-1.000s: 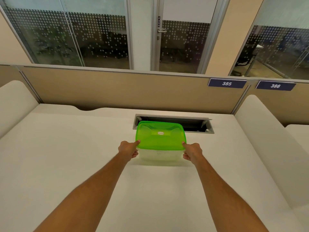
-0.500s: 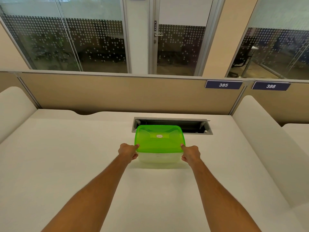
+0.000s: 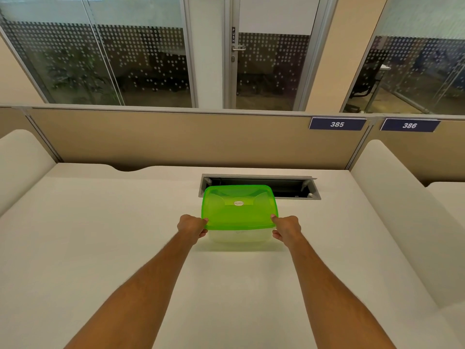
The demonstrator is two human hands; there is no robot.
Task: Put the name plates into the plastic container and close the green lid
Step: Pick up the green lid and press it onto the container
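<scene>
A clear plastic container (image 3: 239, 237) stands on the white desk (image 3: 100, 248) with a translucent green lid (image 3: 239, 207) lying flat on top of it. My left hand (image 3: 192, 226) grips the container's near left corner, thumb on the lid's edge. At the near right corner my right hand (image 3: 286, 229) holds it the same way. Two dark blue name plates, 385 (image 3: 337, 124) and 386 (image 3: 409, 125), are fixed on the beige partition at the back right. What lies inside the container cannot be made out through its cloudy wall.
An open cable tray slot (image 3: 289, 187) is cut into the desk right behind the container. A beige partition (image 3: 163, 139) closes the back of the desk. White padded dividers stand at the left (image 3: 20, 159) and right (image 3: 392, 197) sides.
Both hands stay on the container's near corners. The view has tilted down a little; the container and lid sit in the same spot on the desk.
</scene>
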